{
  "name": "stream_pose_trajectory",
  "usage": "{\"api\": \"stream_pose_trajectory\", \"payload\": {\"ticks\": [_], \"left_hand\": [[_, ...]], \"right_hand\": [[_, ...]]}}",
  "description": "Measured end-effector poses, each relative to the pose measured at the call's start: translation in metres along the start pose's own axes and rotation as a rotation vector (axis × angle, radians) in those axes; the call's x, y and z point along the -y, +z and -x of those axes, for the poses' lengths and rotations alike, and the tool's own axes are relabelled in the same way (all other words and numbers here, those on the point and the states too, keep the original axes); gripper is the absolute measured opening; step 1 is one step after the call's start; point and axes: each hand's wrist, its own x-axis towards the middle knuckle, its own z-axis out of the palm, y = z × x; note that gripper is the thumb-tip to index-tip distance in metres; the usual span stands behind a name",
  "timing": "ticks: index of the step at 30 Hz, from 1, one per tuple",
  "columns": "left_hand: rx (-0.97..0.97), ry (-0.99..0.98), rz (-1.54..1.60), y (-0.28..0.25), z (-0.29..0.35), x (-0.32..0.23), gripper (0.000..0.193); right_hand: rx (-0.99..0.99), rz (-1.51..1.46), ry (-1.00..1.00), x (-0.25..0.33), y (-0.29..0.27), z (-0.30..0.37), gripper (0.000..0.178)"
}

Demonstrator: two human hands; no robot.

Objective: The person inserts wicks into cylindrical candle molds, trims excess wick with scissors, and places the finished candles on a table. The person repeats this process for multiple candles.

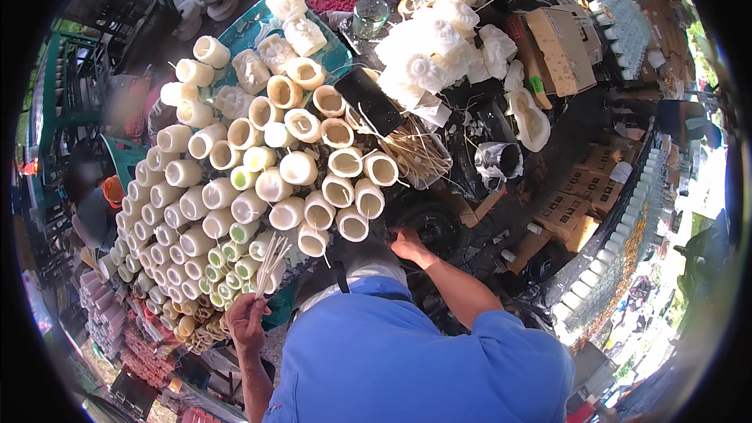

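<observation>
My left hand (247, 321) is closed round a bundle of thin pale candle wicks (272, 260), which fan out upward from the fingers. Just beyond it lie rows of cream and pale green hollow wax candles (298, 168), many with round openings facing up and some with a wick poking out. My right hand (409, 244) is low in front of my body, close to the nearest candles (352, 224) and beside a round black object (435, 227). Its fingers are curled, and whatever they may hold is too small to make out.
More wicks (415, 147) lie in a clear tray beside a black box (368, 100). White flower-shaped wax pieces (427, 51) are heaped behind, near an open cardboard box (560, 51). A teal tray (337, 51) holds carved candles. Cartons (580, 192) and rows of glass jars (603, 274) stand at right.
</observation>
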Motion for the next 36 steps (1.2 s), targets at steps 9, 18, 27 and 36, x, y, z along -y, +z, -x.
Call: {"api": "stream_pose_trajectory", "payload": {"ticks": [9, 18, 27, 36], "left_hand": [[-0.037, 0.037, -0.051, 0.0, 0.009, -0.002, 0.012], [-0.101, 0.067, -0.11, -0.014, 0.026, -0.006, 0.011], [-0.128, 0.068, -0.033, -0.013, 0.031, 0.0, 0.01], [-0.068, 0.053, -0.063, -0.009, 0.016, -0.011, 0.009]], "right_hand": [[-0.611, -0.045, -0.521, 0.138, -0.21, 0.011, 0.039], [-0.811, 0.524, -0.359, 0.19, -0.213, -0.099, 0.038], [-0.795, 0.345, -0.288, 0.192, -0.209, -0.11, 0.061], [-0.662, -0.233, -0.297, 0.206, -0.26, -0.046, 0.025]]}}
